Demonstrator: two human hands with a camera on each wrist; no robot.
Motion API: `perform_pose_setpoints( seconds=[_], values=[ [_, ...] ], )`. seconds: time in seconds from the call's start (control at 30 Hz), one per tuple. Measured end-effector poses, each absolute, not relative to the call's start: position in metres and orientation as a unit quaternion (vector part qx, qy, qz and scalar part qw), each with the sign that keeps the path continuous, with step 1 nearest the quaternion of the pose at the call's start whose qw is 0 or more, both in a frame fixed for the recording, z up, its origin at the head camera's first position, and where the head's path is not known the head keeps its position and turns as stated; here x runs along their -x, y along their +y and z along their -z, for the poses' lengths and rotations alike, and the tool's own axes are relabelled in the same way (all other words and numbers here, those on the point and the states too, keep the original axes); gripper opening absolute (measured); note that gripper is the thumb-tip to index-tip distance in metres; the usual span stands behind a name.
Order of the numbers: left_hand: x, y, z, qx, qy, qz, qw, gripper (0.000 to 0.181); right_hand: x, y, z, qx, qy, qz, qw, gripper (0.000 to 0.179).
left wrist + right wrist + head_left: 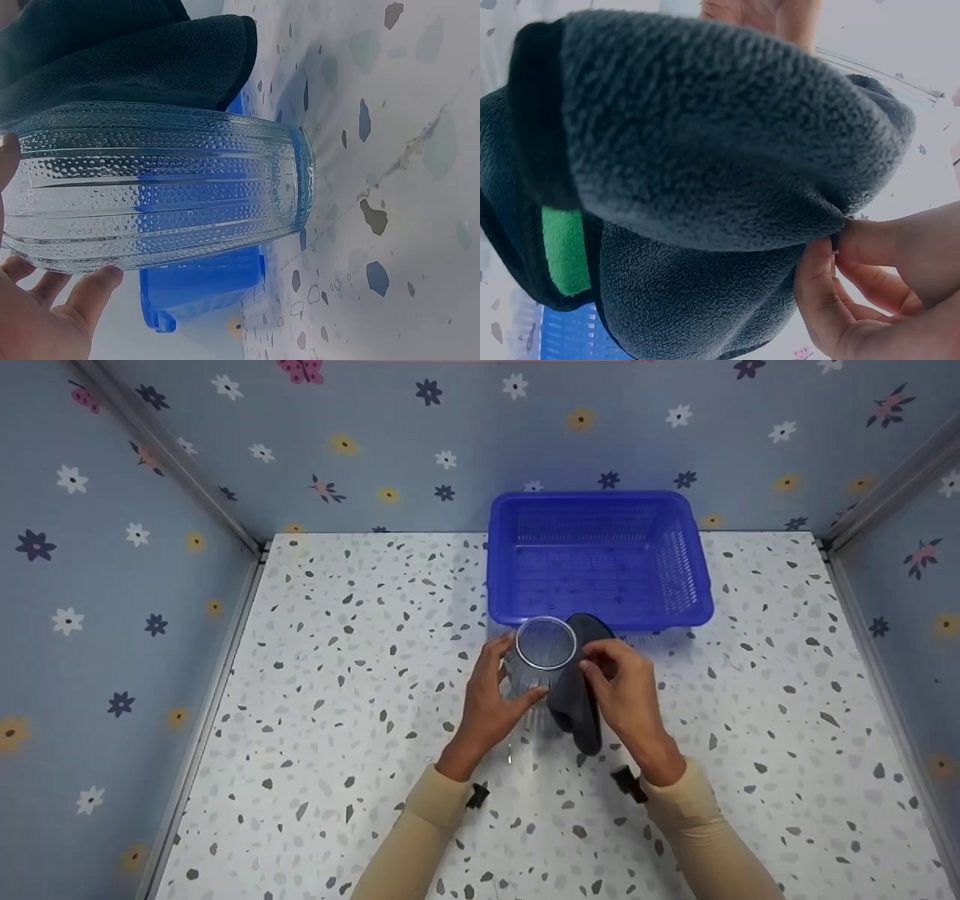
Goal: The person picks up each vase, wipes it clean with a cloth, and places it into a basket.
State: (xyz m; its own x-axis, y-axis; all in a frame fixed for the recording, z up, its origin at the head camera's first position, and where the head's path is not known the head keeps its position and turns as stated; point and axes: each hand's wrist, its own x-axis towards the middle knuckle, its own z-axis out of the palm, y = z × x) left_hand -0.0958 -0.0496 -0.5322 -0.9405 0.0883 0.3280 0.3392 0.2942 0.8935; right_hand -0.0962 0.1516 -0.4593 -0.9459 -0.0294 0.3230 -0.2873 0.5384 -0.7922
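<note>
A clear glass vase [172, 187] with ribbed, dimpled sides stands upright, its base at the speckled tabletop in the left wrist view. My left hand [491, 701] grips it from the left, thumb on the near side and fingers round the far side. A dark grey cloth [574, 697] hangs folded just right of the vase. My right hand [626, 679] pinches the cloth between thumb and fingertips near the vase's rim. In the right wrist view the fuzzy cloth [697, 135] shows black edging and a green patch [566, 251], and it hides the vase.
Behind the vase, a blue plastic basket [592, 619] with slotted walls stands against the back panel [405, 450]. Flower-patterned panels also border the left and right of the speckled table [337, 697].
</note>
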Motion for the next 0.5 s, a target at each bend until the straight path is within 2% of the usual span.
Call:
perform_pose_setpoints(
  seconds=[0.5],
  values=[
    [0.095,-0.049,0.531,0.130,-0.790,0.589,0.110,0.085,0.091,0.154,0.472,-0.099,-0.863,-0.475,0.139,0.010]
  ],
)
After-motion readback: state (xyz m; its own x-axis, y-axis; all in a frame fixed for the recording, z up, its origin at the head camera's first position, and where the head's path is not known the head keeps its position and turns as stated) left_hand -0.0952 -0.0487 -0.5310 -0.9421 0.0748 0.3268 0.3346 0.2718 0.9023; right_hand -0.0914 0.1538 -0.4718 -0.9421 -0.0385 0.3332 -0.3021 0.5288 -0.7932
